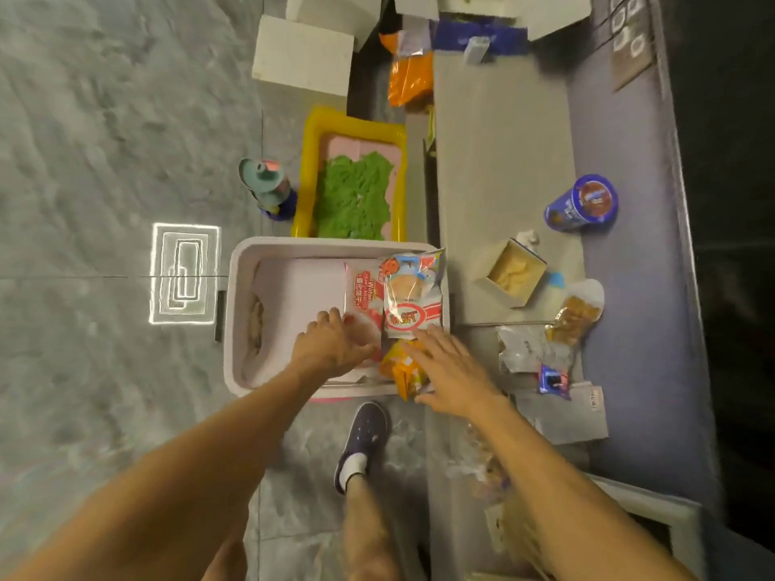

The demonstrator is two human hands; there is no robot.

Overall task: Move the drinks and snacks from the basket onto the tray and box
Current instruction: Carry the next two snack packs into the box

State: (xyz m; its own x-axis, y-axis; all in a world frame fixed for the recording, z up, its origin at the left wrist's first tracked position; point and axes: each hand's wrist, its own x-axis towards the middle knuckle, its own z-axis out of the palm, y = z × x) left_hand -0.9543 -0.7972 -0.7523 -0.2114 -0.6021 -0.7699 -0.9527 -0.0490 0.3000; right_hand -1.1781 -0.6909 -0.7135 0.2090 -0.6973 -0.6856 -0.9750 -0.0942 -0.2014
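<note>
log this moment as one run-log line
stage: reaching into basket | left hand: on red wafer packet, grip unclear | right hand: fingers straight over orange snack pack

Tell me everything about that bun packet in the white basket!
The bun packet is a crinkly plastic bag, clear in the middle so a round pale bun shows, with a red-and-white label at its near end. It lies in the basket against the right rim, beside a pink wafer pack. The straight fingertips of the right hand seem to touch its near edge.
</note>
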